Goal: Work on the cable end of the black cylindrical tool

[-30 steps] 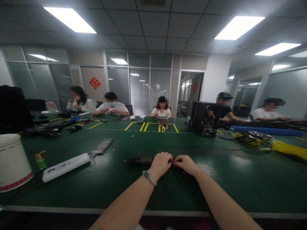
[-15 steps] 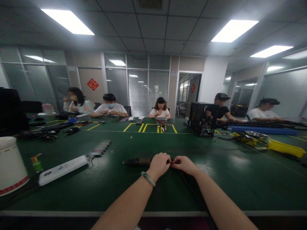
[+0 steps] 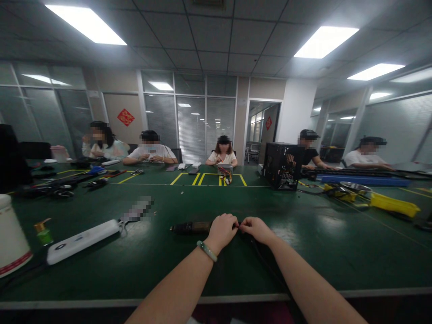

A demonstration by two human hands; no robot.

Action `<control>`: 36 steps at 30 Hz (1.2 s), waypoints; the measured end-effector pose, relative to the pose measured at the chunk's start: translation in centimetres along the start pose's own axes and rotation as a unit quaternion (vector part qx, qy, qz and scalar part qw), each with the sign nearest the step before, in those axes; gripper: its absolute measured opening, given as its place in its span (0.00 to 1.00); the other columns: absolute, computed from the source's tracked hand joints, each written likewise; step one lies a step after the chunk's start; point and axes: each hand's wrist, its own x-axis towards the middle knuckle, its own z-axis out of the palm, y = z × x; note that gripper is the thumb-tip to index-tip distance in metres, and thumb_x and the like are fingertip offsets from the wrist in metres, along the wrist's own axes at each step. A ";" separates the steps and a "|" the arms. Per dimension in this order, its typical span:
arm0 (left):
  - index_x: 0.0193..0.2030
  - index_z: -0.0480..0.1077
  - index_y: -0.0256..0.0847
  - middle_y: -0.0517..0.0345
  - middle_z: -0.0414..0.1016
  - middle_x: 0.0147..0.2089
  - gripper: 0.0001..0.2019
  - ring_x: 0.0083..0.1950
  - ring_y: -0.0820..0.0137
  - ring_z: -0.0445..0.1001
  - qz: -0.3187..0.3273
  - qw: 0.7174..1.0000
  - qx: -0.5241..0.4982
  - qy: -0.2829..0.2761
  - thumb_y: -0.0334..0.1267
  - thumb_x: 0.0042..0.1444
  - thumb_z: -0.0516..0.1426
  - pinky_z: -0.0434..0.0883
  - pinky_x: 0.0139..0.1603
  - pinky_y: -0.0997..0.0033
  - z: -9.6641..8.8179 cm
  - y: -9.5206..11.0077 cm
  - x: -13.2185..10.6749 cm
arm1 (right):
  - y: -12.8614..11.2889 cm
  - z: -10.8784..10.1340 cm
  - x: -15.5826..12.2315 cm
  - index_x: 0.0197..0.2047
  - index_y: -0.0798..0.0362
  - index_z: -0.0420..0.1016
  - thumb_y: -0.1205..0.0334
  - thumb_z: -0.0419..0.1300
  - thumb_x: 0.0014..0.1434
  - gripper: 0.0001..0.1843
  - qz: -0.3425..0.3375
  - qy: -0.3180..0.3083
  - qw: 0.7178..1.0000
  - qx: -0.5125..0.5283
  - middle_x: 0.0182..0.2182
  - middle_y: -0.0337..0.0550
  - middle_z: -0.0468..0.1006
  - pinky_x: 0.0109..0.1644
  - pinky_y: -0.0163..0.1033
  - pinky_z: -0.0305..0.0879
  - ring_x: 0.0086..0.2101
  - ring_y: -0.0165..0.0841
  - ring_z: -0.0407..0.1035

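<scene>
My left hand (image 3: 222, 230), with a pale green bracelet on its wrist, and my right hand (image 3: 257, 229) meet knuckle to knuckle over the green table (image 3: 189, 265). Both are closed in a pinch on something small between them that I cannot make out. A dark, slim tool (image 3: 191, 227) lies on the table just left of my left hand and runs in behind it. A thin dark cable (image 3: 261, 261) trails from under my right hand towards the near edge.
A white power strip (image 3: 83, 240) lies at the left, with a small green pump bottle (image 3: 43, 231) and a white bucket (image 3: 11, 236) beyond it. A black computer case (image 3: 282, 165) stands at the far middle right, yellow parts (image 3: 393, 204) further right. Several people sit around the table's far side.
My hands stay pinched together at the same spot. The view has swung slightly to the right, so things at the left sit nearer the frame's edge.
</scene>
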 end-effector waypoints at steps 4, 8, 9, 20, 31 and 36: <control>0.38 0.70 0.44 0.58 0.73 0.41 0.03 0.46 0.65 0.69 0.003 1.000 0.008 0.009 0.34 0.58 0.56 0.64 0.46 0.67 0.2 -0.1 0.1 | 0.2 0.3 0.2 0.32 0.55 0.76 0.57 0.60 0.56 0.09 -0.003 0.014 1.000 0.003 0.27 0.40 0.79 0.33 0.33 0.62 0.29 0.32 0.72; 0.40 0.68 0.44 0.58 0.73 0.42 0.04 0.45 0.65 0.70 -0.001 1.000 0.000 0.013 0.35 0.57 0.57 0.64 0.45 0.66 0.2 -0.2 0.1 | 0.2 0.4 0.2 0.31 0.55 0.75 0.57 0.60 0.55 0.10 -0.002 0.019 1.000 0.007 0.26 0.39 0.79 0.31 0.32 0.61 0.27 0.31 0.71; 0.40 0.68 0.44 0.58 0.73 0.42 0.04 0.45 0.65 0.70 0.001 1.000 -0.002 0.012 0.35 0.57 0.57 0.64 0.44 0.66 0.1 -0.3 0.0 | 0.2 0.3 0.2 0.31 0.55 0.75 0.57 0.60 0.55 0.10 -0.001 0.020 1.000 0.007 0.25 0.39 0.78 0.31 0.32 0.61 0.27 0.30 0.70; 0.38 0.70 0.42 0.57 0.73 0.41 0.04 0.45 0.66 0.70 0.015 1.000 -0.009 -0.010 0.35 0.59 0.54 0.64 0.46 0.67 -0.6 0.0 -0.3 | -0.5 0.1 -0.1 0.32 0.55 0.77 0.57 0.61 0.55 0.10 0.021 0.008 1.000 -0.006 0.26 0.39 0.79 0.31 0.32 0.61 0.27 0.30 0.71; 0.43 0.68 0.43 0.58 0.72 0.43 0.07 0.47 0.66 0.70 0.015 1.000 -0.012 -0.001 0.34 0.56 0.58 0.64 0.48 0.67 -0.4 -0.2 -0.4 | -0.8 0.1 -0.3 0.30 0.55 0.76 0.59 0.61 0.55 0.08 0.029 0.011 0.999 -0.009 0.24 0.38 0.78 0.28 0.30 0.59 0.24 0.28 0.68; 0.41 0.68 0.42 0.57 0.72 0.41 0.06 0.45 0.66 0.70 0.027 1.000 -0.015 0.004 0.34 0.56 0.57 0.64 0.48 0.67 -0.2 -0.4 -0.4 | -0.4 0.2 -0.2 0.30 0.55 0.76 0.60 0.60 0.54 0.08 0.015 0.014 1.000 -0.009 0.24 0.38 0.78 0.31 0.31 0.61 0.25 0.28 0.69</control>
